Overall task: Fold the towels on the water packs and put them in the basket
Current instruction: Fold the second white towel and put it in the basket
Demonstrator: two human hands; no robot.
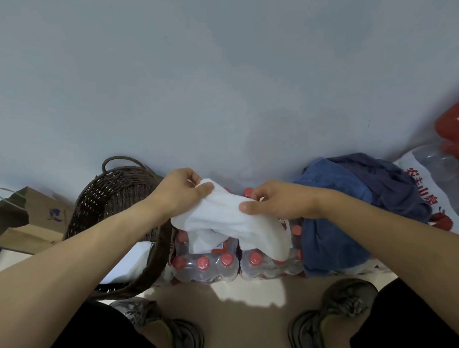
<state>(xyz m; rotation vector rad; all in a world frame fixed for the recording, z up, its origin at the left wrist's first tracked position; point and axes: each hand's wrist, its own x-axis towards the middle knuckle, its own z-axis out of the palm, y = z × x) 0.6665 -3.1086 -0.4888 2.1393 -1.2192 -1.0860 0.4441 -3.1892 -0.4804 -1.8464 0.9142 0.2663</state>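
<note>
White towel [225,217]: held above the water packs [209,263], soft, limp, likely light; best taken at its corners. Left hand [182,191] and right hand [275,202] pinch its upper edge. Basket [117,205] left of packs; blue towels [333,221] right.

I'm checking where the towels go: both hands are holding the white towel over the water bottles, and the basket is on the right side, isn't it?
Not quite. The head view shows the dark wicker basket on the left, beside the water packs. The left hand and right hand do both hold the white towel over them.

Pale grey wall [216,67], beige floor [245,320]
</note>
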